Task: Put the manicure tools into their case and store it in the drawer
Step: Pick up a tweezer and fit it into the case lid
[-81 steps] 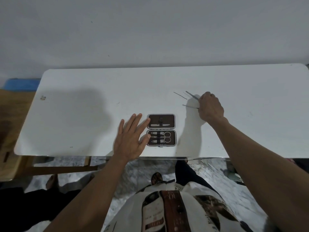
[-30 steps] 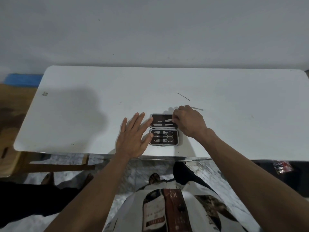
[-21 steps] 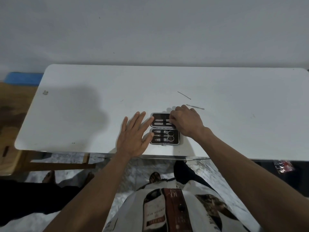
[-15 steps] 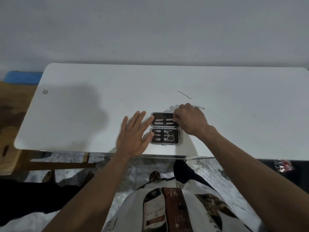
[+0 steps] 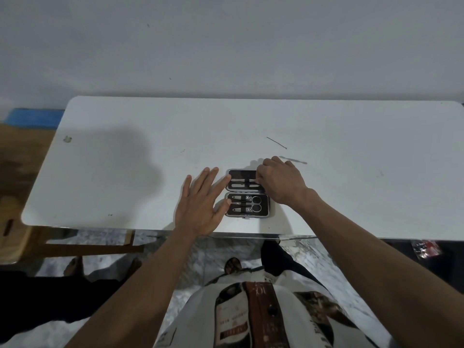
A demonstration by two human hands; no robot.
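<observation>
White surface (image 5: pixel 351 197) runs wide against a grey wall (image 5: pixel 226 46). Manicure case (image 5: pixel 247 192) lies open and flat near the surface's front edge, about mid-width, two halves stacked front to back.

Left hand (image 5: pixel 200 204) is flat, fingers straight and spread, palm down on the surface just left of the case; fingertips touch the case's left edge, thumb tip on the front half's left rim.

Right hand (image 5: pixel 280 180) is curled over the right end of the back half, fingertips pinching the end of a slim metal tool (image 5: pixel 242 181) sitting in that half. A second slim tool (image 5: pixel 244 186) lies just in front of it, same half.

Front half holds small scissors (image 5: pixel 254 203) at the right and nail clippers (image 5: pixel 242 197) under the straps.

Loose on the surface behind the right hand: a flat metal file (image 5: pixel 293 160) just beyond the knuckles, and a thin dark pick (image 5: pixel 276 142) farther back, apart from the file.
</observation>
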